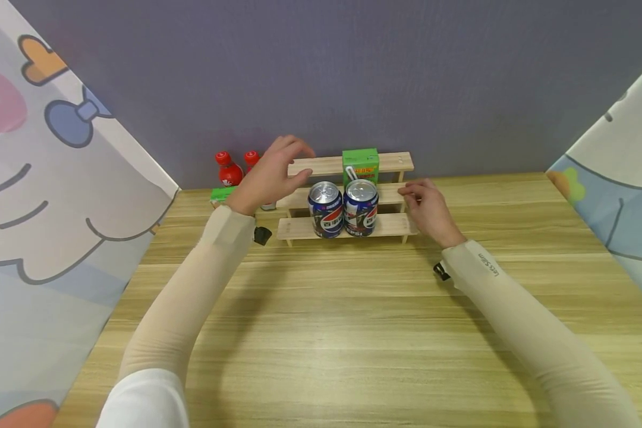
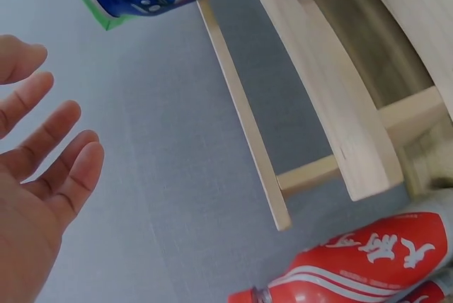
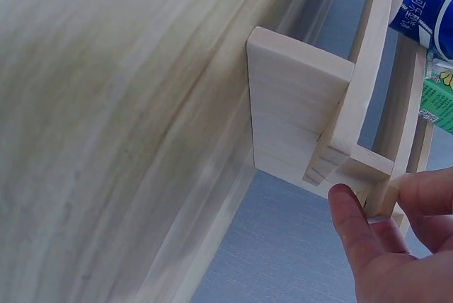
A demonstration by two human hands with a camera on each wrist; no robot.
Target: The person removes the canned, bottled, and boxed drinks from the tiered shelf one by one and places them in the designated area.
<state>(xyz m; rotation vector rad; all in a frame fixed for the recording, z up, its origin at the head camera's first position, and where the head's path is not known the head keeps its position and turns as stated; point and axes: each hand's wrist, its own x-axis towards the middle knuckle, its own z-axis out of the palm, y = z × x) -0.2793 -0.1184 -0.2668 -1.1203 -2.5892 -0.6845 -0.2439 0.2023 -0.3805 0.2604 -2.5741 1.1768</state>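
Observation:
A three-tier wooden step rack [image 1: 393, 223] stands against the back wall. Its right end is pinched between thumb and fingers of my right hand [image 1: 430, 209], at the middle tier; the right wrist view shows the thumb [image 3: 348, 221] against the plank end. My left hand [image 1: 270, 175] hovers over the rack's left part, fingers spread and bent, holding nothing. On the rack stand two blue Pepsi cans, a left one [image 1: 327, 217] and a right one [image 1: 360, 213], side by side. Behind them is a green drink carton [image 1: 361, 158], its lower part hidden by the cans.
Left of the rack are red-capped bottles, one [image 1: 230, 173] in full and another [image 1: 251, 158] partly behind my left hand. A second green carton [image 1: 222, 194] lies near them, half covered by the left wrist. The wooden table [image 1: 326, 333] ends at a grey wall [image 1: 321, 77].

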